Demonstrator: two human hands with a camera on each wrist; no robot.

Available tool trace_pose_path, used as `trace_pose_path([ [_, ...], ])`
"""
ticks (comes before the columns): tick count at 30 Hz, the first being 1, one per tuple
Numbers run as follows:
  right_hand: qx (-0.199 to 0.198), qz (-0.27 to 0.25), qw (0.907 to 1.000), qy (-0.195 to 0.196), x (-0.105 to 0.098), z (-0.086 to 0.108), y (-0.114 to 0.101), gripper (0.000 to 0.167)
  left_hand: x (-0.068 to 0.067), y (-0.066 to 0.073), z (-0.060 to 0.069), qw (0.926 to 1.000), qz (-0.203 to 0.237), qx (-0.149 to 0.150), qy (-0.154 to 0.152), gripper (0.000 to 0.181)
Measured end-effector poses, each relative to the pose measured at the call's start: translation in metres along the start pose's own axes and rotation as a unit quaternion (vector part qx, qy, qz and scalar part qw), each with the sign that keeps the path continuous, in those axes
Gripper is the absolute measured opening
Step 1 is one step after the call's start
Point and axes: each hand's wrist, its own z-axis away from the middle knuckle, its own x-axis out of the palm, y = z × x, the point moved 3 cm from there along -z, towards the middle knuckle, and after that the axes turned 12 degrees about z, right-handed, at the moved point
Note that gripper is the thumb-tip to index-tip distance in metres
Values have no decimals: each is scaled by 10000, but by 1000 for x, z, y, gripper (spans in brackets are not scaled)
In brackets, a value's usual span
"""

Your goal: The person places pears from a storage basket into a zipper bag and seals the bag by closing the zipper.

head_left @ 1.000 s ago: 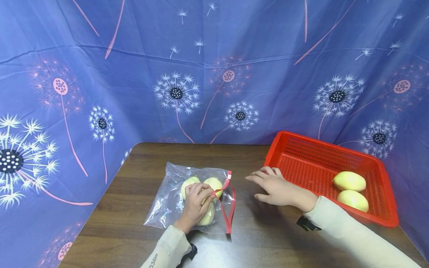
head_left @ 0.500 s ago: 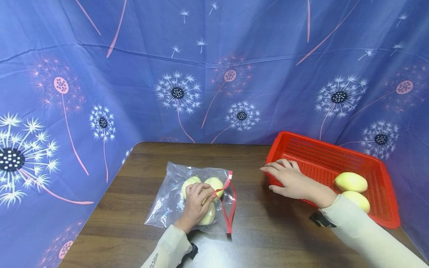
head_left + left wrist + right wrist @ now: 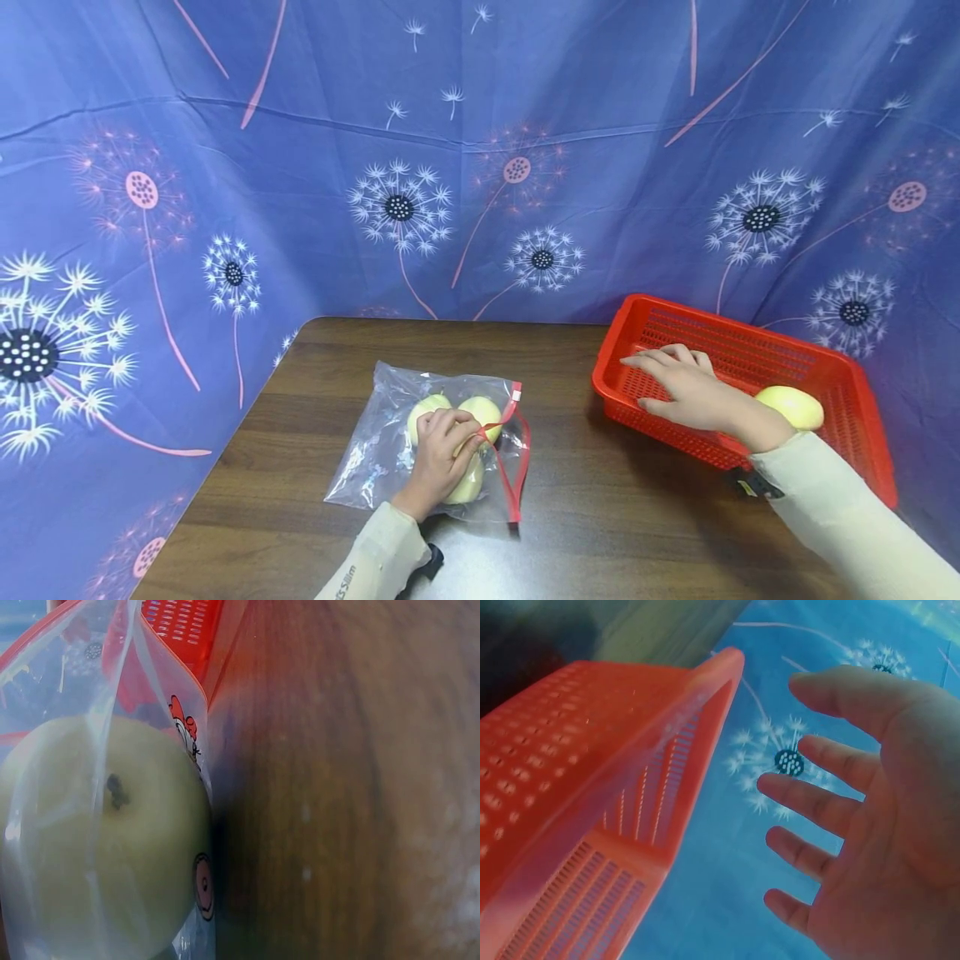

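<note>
Your L hand (image 3: 438,458) curled on clear bag (image 3: 358,477) w/ red zip edge (image 3: 513,500), on bench (image 3: 577,533); 3 pale yel-grn fruits (image 3: 482,412) inside. Your R hand (image 3: 686,392), fingers extended, above red basket (image 3: 651,423); 1 yel fruit (image 3: 793,405) visible in it, nr your R sleeve (image 3: 832,500).

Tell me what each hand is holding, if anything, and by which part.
The left hand grips the clear bag by its red-edged opening, pinched between thumb and fingers. The right hand holds nothing; its fingers are apart.
</note>
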Motion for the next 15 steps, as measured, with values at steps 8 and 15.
trace_pose_path([
  [8, 303, -56, 9995, -115, -2, 9, 23, 60, 1, 0, 1, 10000, -2, 31, -21, 34],
  [15, 591, -26, 9980, -229, -2, 15, 47, 59, 1, -1, 1, 10000, 23, 33, -33, 33],
])
